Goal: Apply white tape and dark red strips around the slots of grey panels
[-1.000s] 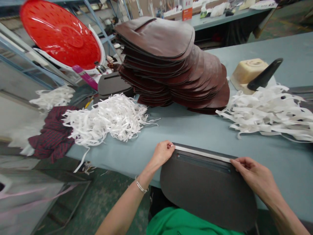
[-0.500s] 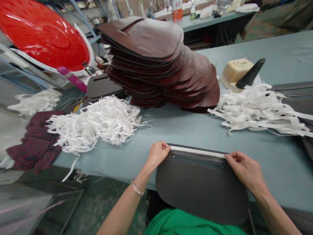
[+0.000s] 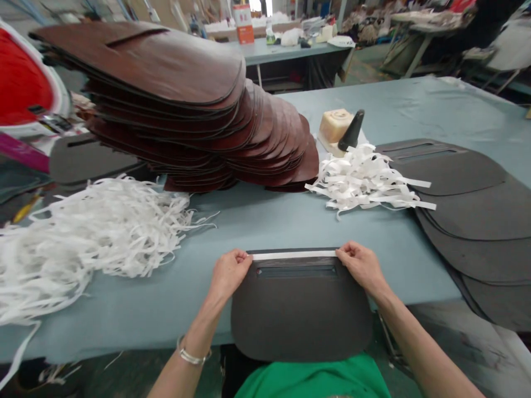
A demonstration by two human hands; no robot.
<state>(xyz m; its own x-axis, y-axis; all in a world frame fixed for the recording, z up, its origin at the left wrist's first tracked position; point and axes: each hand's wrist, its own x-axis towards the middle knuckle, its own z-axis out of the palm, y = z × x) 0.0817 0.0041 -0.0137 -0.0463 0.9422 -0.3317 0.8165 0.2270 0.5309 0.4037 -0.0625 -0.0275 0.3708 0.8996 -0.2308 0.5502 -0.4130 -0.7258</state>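
The white strip runs left to right atop the dark panel.

red object and left strip heap cut by left edge; grey panel stack runs off right. held strip: ends hidden under left hand and right hand. far clutter blurred.

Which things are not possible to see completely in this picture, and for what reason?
In the head view:
White strip: both ends, covered by left hand and right hand.
Dark panel: its underside, facing away from the camera.
Red round object: cut off by the left edge.
Orange-white box: its print, too small and blurred.
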